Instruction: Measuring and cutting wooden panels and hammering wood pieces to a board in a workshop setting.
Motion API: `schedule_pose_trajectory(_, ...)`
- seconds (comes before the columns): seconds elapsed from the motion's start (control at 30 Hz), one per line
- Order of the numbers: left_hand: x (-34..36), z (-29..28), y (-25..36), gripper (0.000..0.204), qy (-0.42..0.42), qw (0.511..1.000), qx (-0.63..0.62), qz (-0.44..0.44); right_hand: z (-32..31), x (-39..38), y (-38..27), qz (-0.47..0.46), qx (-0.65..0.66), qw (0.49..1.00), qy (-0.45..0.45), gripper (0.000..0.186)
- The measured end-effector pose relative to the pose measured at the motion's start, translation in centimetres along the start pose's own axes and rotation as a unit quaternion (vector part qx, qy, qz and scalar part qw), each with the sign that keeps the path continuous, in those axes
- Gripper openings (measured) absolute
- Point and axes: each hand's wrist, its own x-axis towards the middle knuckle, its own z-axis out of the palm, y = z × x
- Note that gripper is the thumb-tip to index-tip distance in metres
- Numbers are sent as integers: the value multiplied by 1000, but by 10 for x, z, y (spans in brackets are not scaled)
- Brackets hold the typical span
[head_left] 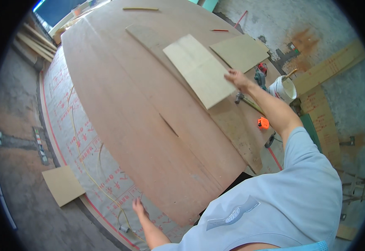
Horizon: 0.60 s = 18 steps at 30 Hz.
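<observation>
My right hand, thumb on top, grips a pale rectangular plywood panel by its right edge. The panel is over the large brown tabletop and covers part of a long brown board with a rounded end. Whether the panel touches that board cannot be told. Low beside the table's left edge, my left hand hangs with its fingers loosely apart and nothing in it. Close to my right forearm lie a hammer and an orange tape measure.
Another plywood sheet lies at the table's far right, near a red pencil. A white bucket with a wooden handle sticking out stands beside a power tool. A yellow cord crosses the printed floor covering; a square board lies left.
</observation>
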Motion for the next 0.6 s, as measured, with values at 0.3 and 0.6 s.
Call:
schedule_pose_trajectory(0.3, -184, -74, -131, 27, 87, 978, 50, -182, -62, 70, 63, 158, 2, 924, 348, 50)
schedule_pose_trajectory(0.6, -287, -115, -160, 10, 20, 993, 113, -16, -89, 122, 18, 315, 258, 832, 376, 53)
